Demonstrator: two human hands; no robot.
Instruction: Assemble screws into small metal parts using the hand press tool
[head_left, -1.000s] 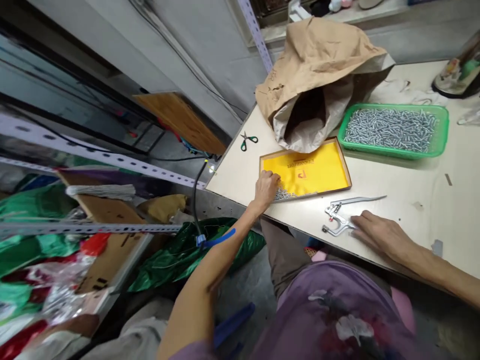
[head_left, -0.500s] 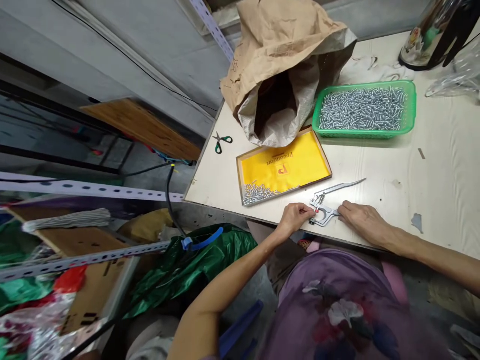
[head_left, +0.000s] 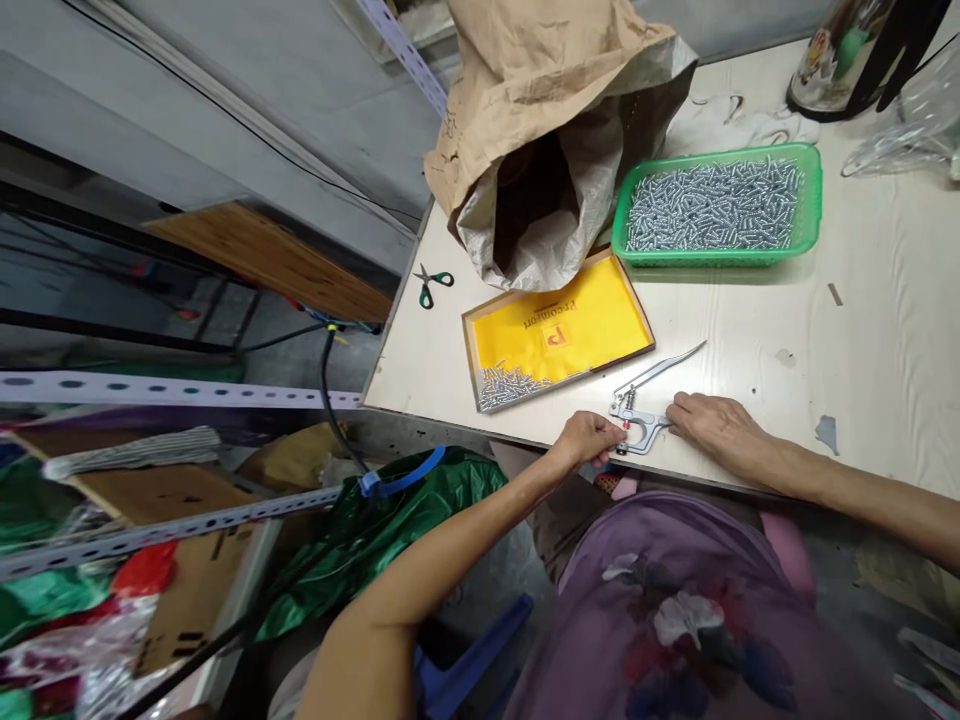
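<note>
A pair of silver hand-press pliers (head_left: 646, 430) lies at the table's front edge, handles spread, with a small spring and a red spot by the jaw. My right hand (head_left: 709, 425) is closed around the end of its lower handle; the upper handle stands free. At the jaw's left side, my left hand (head_left: 589, 438) has its fingers pinched together. Whatever is between those fingertips is too small or hidden to name. Just behind the pliers is a shallow box (head_left: 471, 360) with a yellow printed lining (head_left: 555, 320) and small silver metal pieces (head_left: 506, 388) in its near-left corner.
A green basket (head_left: 814, 225) full of small silver coiled-looking pieces stands behind to the right. An open brown paper sack (head_left: 540, 90) leans behind the box. Scissors (head_left: 431, 283) lie at left; a glass kettle (head_left: 832, 70) and clear plastic (head_left: 911, 140) are at far right.
The view has shifted slightly, so the table things sit a little further left. My left fingers have shifted slightly at the jaw; my right hand still grips the handle.
</note>
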